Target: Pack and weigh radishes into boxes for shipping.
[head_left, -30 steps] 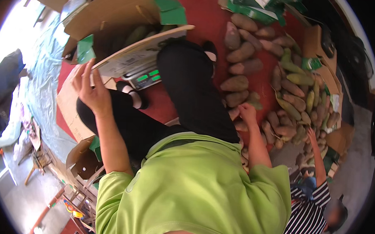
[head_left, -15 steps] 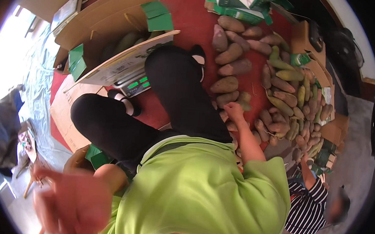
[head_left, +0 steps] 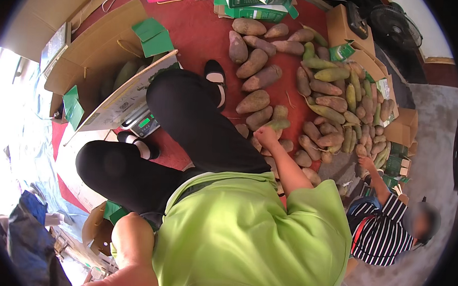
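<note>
My right hand [head_left: 266,137] is low among the soil-covered radishes, to the right of my knee. Its fingers are curled closed against a green-ended radish [head_left: 280,124]. Whether they grip that one or another is hidden. A row of large brownish radishes [head_left: 253,102] lies on the red floor covering just beyond this hand. Of my left arm only the bent elbow and forearm [head_left: 133,241] show at the lower left; the hand is outside the picture. Ahead on the left stands an open cardboard box [head_left: 102,48] with greenish radishes [head_left: 126,74] inside.
A digital scale [head_left: 146,124] with lit displays sits beside the box. Mixed green and brown radishes [head_left: 345,105] cover the floor at right. A co-worker in a striped shirt [head_left: 382,234] reaches into that pile. Green cartons [head_left: 254,4] and a black fan [head_left: 395,25] are at the back.
My blurred left hand, raised at the lower left before, has gone out of view. The whole view has shifted. My right hand stays beside the same radishes.
</note>
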Demonstrator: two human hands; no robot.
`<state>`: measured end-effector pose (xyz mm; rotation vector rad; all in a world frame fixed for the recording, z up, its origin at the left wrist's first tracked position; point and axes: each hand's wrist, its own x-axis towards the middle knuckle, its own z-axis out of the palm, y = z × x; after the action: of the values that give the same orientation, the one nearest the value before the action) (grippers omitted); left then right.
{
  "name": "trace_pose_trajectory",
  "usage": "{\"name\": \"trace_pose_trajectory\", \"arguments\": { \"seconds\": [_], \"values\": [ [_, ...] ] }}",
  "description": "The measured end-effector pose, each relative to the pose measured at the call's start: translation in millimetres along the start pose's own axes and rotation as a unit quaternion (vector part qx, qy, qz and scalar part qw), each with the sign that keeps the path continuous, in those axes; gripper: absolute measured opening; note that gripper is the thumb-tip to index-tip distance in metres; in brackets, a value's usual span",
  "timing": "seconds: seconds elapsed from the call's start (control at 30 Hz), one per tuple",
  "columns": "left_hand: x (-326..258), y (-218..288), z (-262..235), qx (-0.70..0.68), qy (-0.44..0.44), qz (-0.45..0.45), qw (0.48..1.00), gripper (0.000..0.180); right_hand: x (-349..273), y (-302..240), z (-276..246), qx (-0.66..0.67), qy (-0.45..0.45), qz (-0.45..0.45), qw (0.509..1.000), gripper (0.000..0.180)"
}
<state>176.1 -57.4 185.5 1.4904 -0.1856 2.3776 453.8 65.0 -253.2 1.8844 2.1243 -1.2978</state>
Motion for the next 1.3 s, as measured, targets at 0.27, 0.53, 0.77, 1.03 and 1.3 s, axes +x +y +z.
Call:
{"name": "trace_pose_trajectory", "arguments": {
  "seconds": [0.27, 0.53, 0.77, 1.03, 1.3],
  "values": [
    [-1.2, 16.6, -5.9, 0.329, -0.01, 0.081, 0.941, 0.036, -1.2, -1.1, -8.1, 0.031, -0.019, 0.03, 0.999, 0.022],
    [-8.4, 30.6, -33.8, 0.52, -0.088, 0.08, 0.846, 0.028, 1.9, -2.9, 2.2, 0.016, -0.025, 0.008, 1.0, 0.021],
    [-20.5, 79.8, -81.9, 0.62, -0.045, 0.006, 0.784, 0.024, 10.0, 22.9, 3.3, 0.071, -0.038, -0.011, 0.997, 0.018],
    [-47.5, 86.5, -179.7, 0.739, 0.149, -0.063, 0.654, 0.026, 7.3, 19.2, -4.5, 0.061, -0.026, 0.019, 0.998, 0.018],
    [-67.2, 78.5, -216.5, 0.812, 0.181, -0.164, 0.53, 0.028, -3.4, 5.5, 5.6, 0.015, 0.0, 0.009, 1.0, 0.02]
  ]
}}
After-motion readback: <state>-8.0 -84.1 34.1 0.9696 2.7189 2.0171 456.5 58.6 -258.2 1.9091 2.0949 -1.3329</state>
